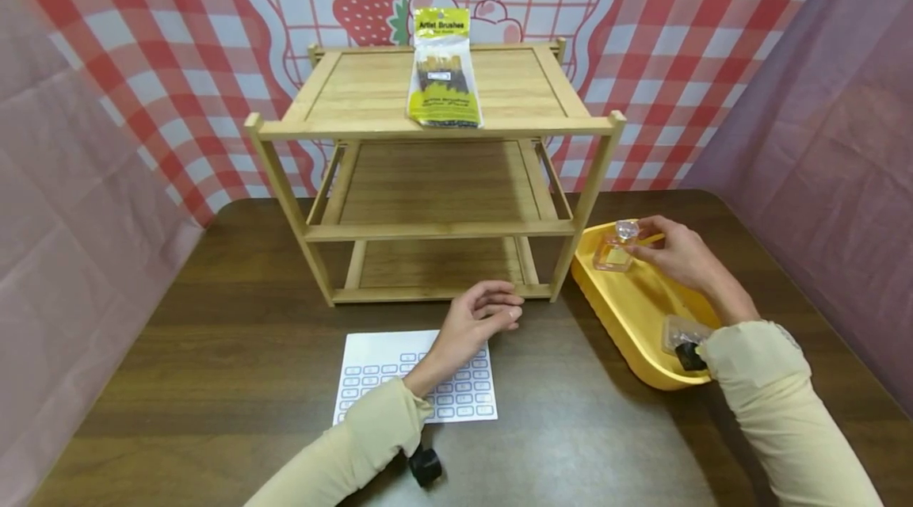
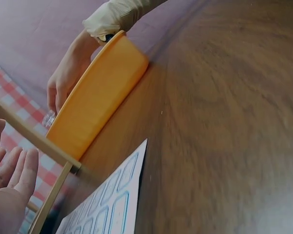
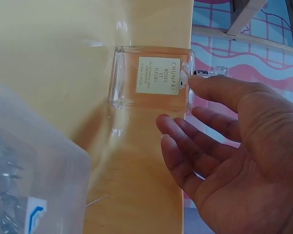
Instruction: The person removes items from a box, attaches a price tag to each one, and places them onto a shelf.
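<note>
My right hand (image 1: 674, 253) reaches into the yellow tray (image 1: 606, 317), its thumb and fingers at the neck of a perfume bottle (image 1: 613, 254). The bottle is clear glass with pinkish liquid, a pale label and a faceted cap. In the right wrist view the thumb touches the bottle's (image 3: 156, 78) shoulder; part of the neck is hidden. My left hand (image 1: 475, 325) hovers over a white sheet of labels (image 1: 456, 400), in front of the wooden shelf (image 1: 442, 232). Its fingers are loosely bent and hold nothing.
A pack of artist brushes (image 1: 445, 79) leans on the shelf's top tier. A clear plastic box (image 3: 34, 161) of small shiny pieces, with a blue-marked label, sits in the tray's near end. Checked cloth (image 1: 678, 55) hangs behind the brown table (image 1: 178, 380).
</note>
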{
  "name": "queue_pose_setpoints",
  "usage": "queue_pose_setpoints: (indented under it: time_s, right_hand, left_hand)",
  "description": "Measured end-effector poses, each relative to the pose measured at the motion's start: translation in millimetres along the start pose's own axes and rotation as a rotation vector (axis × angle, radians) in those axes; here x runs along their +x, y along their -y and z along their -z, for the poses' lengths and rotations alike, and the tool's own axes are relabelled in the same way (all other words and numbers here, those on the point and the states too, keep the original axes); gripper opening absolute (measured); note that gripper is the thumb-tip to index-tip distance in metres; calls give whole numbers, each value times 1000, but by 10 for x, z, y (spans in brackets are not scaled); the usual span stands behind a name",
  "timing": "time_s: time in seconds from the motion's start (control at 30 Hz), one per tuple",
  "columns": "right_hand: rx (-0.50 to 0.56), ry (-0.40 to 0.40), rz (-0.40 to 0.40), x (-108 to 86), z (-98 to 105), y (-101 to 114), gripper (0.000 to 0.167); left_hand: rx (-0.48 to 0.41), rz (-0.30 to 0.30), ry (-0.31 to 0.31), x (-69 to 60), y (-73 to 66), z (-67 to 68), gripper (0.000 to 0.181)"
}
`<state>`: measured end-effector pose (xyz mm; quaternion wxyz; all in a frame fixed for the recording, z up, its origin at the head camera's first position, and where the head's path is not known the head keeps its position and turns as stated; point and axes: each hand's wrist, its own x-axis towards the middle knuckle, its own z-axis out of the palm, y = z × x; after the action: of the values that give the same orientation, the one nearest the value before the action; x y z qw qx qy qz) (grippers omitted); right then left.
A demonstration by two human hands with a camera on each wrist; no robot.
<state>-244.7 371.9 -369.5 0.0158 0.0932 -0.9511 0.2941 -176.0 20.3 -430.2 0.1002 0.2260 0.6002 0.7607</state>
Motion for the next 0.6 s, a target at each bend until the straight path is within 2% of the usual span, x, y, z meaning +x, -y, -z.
queue_pose_setpoints:
  time_s: [0.33,0.6]
  right_hand:
    - [-12,16,-5,0,-1,-6,51]
    - [-10,24,-8,-1,-6,-4,52]
  left_hand:
    - [-14,14,27,76,21,-210,40]
    - [-49,47,-18,115,52,-344,41]
